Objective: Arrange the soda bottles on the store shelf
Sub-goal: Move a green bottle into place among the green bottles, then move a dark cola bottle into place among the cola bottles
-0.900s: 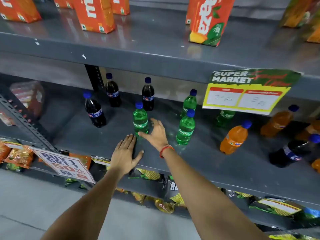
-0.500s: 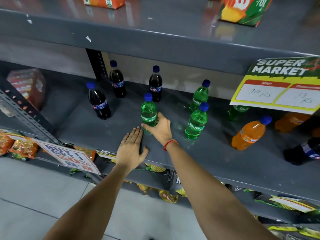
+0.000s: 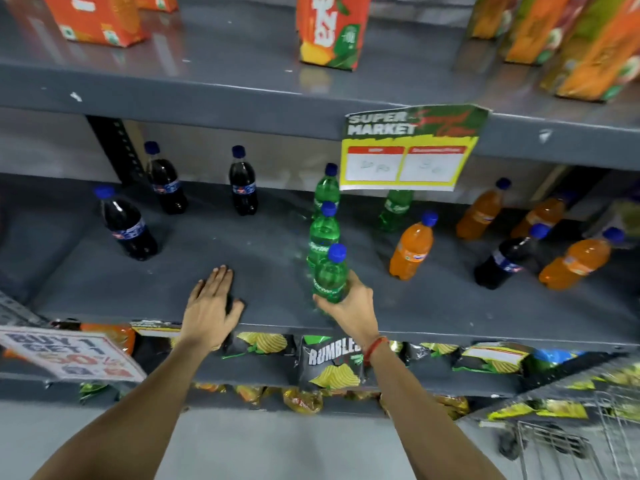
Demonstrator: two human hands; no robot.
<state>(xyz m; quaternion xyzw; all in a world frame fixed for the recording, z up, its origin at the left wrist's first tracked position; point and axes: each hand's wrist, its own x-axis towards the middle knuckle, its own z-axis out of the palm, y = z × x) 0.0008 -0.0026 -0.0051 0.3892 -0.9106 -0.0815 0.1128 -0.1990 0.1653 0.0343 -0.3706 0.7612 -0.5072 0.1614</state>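
Observation:
My right hand point(image 3: 349, 304) grips a green soda bottle point(image 3: 330, 275) with a blue cap, upright near the front of the grey middle shelf point(image 3: 270, 237). It stands in line in front of two more green bottles point(image 3: 323, 233); a fourth green one point(image 3: 394, 209) is half hidden behind a price sign. My left hand point(image 3: 211, 304) lies flat and open on the shelf's front edge. Three dark cola bottles point(image 3: 126, 225) stand at the left. Orange soda bottles point(image 3: 412, 247) and one more cola bottle point(image 3: 509, 258) stand at the right.
A yellow and green price sign point(image 3: 408, 150) hangs from the upper shelf, which carries orange juice cartons point(image 3: 329, 29). Snack bags point(image 3: 332, 362) fill the shelf below. An offer sign point(image 3: 69, 355) sits at lower left and a wire trolley point(image 3: 571, 438) at lower right.
My right hand took hold of the green bottle and carried it right, into line in front of the two other green bottles. My left hand stayed flat on the shelf edge.

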